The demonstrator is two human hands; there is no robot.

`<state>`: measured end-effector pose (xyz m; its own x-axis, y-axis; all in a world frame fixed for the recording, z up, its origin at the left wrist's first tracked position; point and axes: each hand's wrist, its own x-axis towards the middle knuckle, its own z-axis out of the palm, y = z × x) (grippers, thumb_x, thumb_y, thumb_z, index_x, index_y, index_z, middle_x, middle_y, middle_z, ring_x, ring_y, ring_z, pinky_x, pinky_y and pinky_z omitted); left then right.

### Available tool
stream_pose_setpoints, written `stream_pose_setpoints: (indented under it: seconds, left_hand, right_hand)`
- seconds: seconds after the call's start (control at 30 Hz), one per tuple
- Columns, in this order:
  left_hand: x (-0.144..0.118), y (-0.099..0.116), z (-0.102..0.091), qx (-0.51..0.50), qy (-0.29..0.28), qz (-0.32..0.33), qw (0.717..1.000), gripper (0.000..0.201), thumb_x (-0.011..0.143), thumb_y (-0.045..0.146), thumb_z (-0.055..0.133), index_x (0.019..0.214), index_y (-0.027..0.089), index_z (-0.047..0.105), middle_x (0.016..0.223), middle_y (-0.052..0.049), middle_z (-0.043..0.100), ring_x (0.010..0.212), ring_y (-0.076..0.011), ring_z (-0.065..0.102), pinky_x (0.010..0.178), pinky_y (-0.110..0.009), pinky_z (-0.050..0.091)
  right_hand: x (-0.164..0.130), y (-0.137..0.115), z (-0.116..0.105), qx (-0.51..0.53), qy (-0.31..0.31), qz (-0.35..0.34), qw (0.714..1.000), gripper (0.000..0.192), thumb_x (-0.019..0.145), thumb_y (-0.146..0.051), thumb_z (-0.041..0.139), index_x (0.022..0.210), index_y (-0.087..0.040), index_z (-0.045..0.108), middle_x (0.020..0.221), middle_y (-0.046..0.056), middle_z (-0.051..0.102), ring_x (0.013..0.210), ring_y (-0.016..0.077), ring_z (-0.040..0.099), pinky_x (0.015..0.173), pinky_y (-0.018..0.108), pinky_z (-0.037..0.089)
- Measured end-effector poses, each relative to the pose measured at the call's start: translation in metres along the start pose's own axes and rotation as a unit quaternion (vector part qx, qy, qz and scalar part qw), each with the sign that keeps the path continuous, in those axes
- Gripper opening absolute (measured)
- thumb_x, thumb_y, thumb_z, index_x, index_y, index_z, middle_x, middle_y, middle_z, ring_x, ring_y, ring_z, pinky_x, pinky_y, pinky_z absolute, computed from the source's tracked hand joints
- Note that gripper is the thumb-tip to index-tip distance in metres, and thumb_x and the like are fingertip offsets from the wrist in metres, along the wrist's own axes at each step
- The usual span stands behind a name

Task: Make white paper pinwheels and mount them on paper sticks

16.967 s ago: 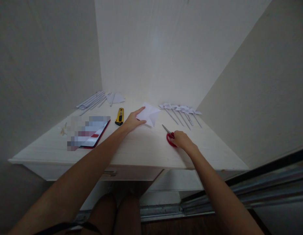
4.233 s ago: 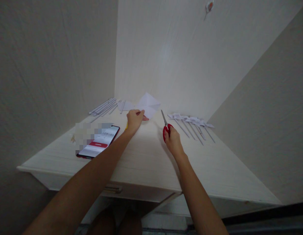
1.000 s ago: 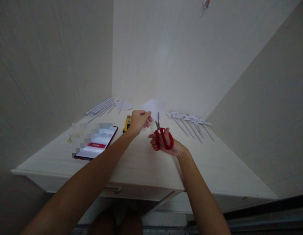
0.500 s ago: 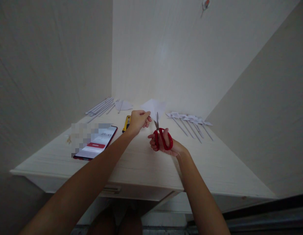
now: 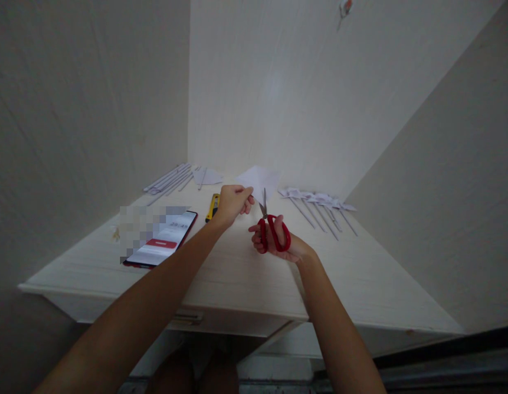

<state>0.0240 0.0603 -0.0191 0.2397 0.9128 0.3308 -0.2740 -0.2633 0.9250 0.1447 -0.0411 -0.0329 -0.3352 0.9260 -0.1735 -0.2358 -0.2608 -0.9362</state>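
Note:
My left hand (image 5: 234, 206) pinches the near edge of a white sheet of paper (image 5: 258, 178) between thumb and fingers. The sheet shows a crease down its middle and spreads out beyond the hand. Thumb and fingers of my right hand (image 5: 274, 241) are through the loops of red-handled scissors (image 5: 274, 232). Their blades are parted and point away from me, at the paper's near edge. I cannot tell whether they have cut into it. A yellow utility knife (image 5: 213, 208) lies just left of my left hand.
A phone (image 5: 163, 241) with a lit screen lies on the white desk (image 5: 245, 284) at left. Rolled paper sticks (image 5: 169, 180) and a paper piece (image 5: 208, 177) are behind it. At right lie several paper pinwheel-like shapes on sticks (image 5: 319, 205). Walls enclose the desk.
Almost nothing differs. The scissors and my right hand have shifted very slightly right, and the paper stays in my left hand.

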Motion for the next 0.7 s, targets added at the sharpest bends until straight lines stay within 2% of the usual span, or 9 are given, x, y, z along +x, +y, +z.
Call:
stream_pose_setpoints:
  seconds: [0.7]
  left_hand:
    - [-0.0031, 0.0055, 0.0013, 0.015, 0.007, -0.007, 1.0, 0.033, 0.078, 0.013, 0.051, 0.045, 0.013, 0.046, 0.03, 0.005, 0.043, 0.023, -0.0031, 0.034, 0.028, -0.017, 0.019]
  right_hand:
    - [0.0019, 0.0015, -0.0023, -0.001, 0.0, -0.012, 1.0, 0.068, 0.066, -0.075, 0.04, 0.084, -0.01, 0.053, 0.059, 0.0, 0.047, 0.052, 0.0081, 0.041, 0.05, 0.022, 0.027]
